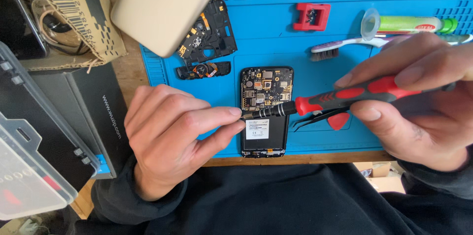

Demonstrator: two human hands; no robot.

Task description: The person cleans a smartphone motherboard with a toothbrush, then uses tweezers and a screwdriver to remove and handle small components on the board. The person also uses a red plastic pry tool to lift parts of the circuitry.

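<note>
An opened phone (265,131) lies on a blue work mat (315,33), its circuit board bare at the top and a black battery with a white label below. My right hand (423,102) grips a red and black screwdriver (354,94) that points left across the phone. My left hand (170,136) pinches the metal tip of the screwdriver between thumb and forefinger, just at the phone's left edge.
A gold back cover (162,5) leans at the top left. Black inner frame parts (207,35) lie beside it. A red holder (311,16), a toothbrush (340,46), a green tube (409,24), black tweezers (318,118) and a red pick (339,120) lie on the mat. Boxes stand left.
</note>
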